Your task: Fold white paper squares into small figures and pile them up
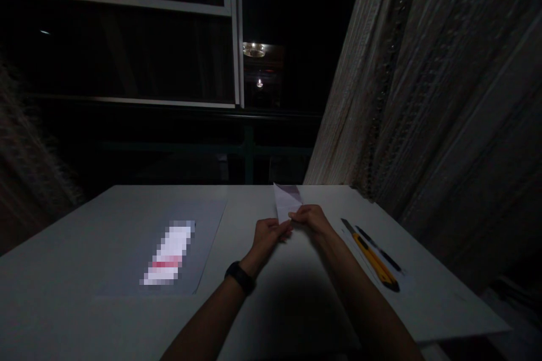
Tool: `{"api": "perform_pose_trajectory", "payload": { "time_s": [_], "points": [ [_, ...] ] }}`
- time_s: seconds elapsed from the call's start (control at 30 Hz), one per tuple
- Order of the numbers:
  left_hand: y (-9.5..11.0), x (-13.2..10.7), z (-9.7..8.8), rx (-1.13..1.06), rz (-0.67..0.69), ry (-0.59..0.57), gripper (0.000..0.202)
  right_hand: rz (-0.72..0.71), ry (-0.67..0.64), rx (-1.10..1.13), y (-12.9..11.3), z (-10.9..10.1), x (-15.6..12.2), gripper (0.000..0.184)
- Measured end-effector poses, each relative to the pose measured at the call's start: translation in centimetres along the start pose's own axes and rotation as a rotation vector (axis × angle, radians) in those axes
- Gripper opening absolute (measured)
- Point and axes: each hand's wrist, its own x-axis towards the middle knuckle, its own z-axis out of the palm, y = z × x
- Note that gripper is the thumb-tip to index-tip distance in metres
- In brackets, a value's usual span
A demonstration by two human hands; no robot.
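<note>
A folded piece of white paper (287,201) is held up over the far middle part of the white table (249,203). My left hand (271,232), with a dark band on its wrist, pinches the paper's lower end. My right hand (311,217) grips the same paper from the right, its thumb near the lower edge. Both hands are closed, and their fingertips nearly meet. To the right of my right forearm lies a yellow utility knife (372,262) with its blade end pointing away. Beside it is a dark pen (379,248).
Left on the table lies a large pale sheet (207,237) with a bright, pixelated rectangle (169,251) on it. A pale curtain (359,96) hangs along the right, close to the table's edge. Behind the table is a dark window with a white frame (235,39).
</note>
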Motion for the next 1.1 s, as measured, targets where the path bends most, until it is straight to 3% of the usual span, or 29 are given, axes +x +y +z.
{"api": "perform_pose_trajectory", "payload": {
  "time_s": [0.2,0.37,0.5,0.57,0.7,0.87,0.93,1.0,1.1],
  "points": [
    [-0.2,0.5,0.0,-0.009,0.02,0.0,0.03,0.002,0.088,0.024,0.6,0.2,0.3,0.027],
    [0.2,0.0,0.3,-0.044,-0.017,0.073,0.029,0.056,0.158,0.16,1.0,-0.4,0.7,0.022],
    [0.4,-0.1,-0.1,-0.068,0.015,0.075,0.03,0.071,-0.04,0.081,1.0,0.1,0.3,0.026],
    [0.3,0.1,-0.1,-0.063,0.018,0.06,0.029,0.046,-0.06,0.005,0.9,0.4,0.1,0.029],
    [0.0,0.2,0.1,-0.023,0.012,0.037,0.026,0.033,0.069,0.003,0.8,0.2,0.3,0.029],
    [0.3,0.0,-0.2,-0.064,-0.014,0.078,0.024,0.042,0.222,0.119,0.4,-1.6,1.2,0.019],
    [0.7,0.0,-0.7,-0.144,-0.043,0.097,0.025,-0.094,0.237,-0.002,-0.1,-2.0,1.1,0.021],
    [1.2,0.1,-1.3,-0.242,-0.081,0.085,0.029,-0.4,0.185,-0.252,-0.7,-1.8,0.6,0.028],
    [2.1,0.1,-1.9,-0.372,-0.098,-0.022,0.029,-0.858,0.02,-0.741,-1.6,-0.8,-0.7,0.032]
  ]
}}
